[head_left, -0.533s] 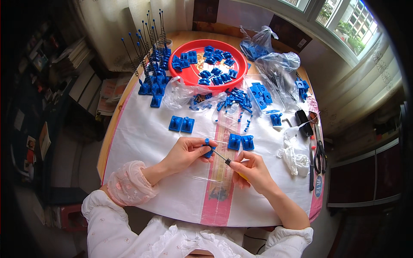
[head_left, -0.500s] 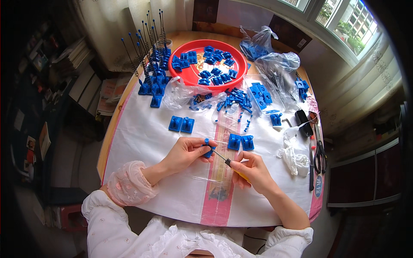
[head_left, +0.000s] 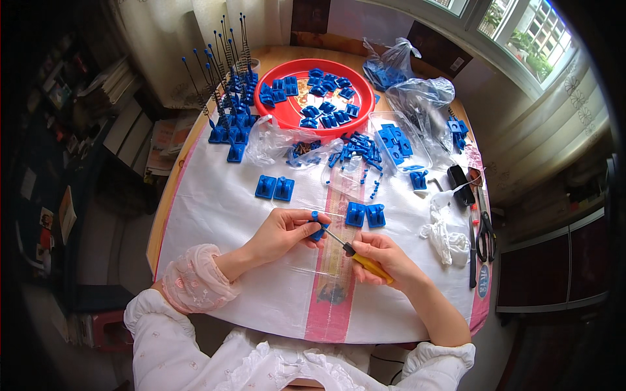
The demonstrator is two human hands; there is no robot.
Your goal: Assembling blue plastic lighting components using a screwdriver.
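Pinched in the fingers of my left hand point(head_left: 287, 229) is a small blue plastic part point(head_left: 317, 228), mostly covered by the fingertips. My right hand point(head_left: 386, 259) is closed round the yellow and black handle of a screwdriver point(head_left: 372, 266). The screwdriver's metal shaft slants up and left, and its tip reaches the blue part. Just beyond the hands, a pair of blue square-based parts point(head_left: 355, 214) lies to the right. Another such pair point(head_left: 274, 188) lies farther off to the left.
A red round tray point(head_left: 365, 120) of blue parts stands at the back. Left of it are blue bases with upright springs point(head_left: 225, 111). Small blue pins point(head_left: 355, 151) and a clear box point(head_left: 424, 153) lie mid-table. Scissors point(head_left: 486, 238) and a crumpled white bag point(head_left: 447, 241) are at right.
My right hand has shifted its grip, and more of the yellow handle now shows. The left hand and the blue part have stayed nearly still.
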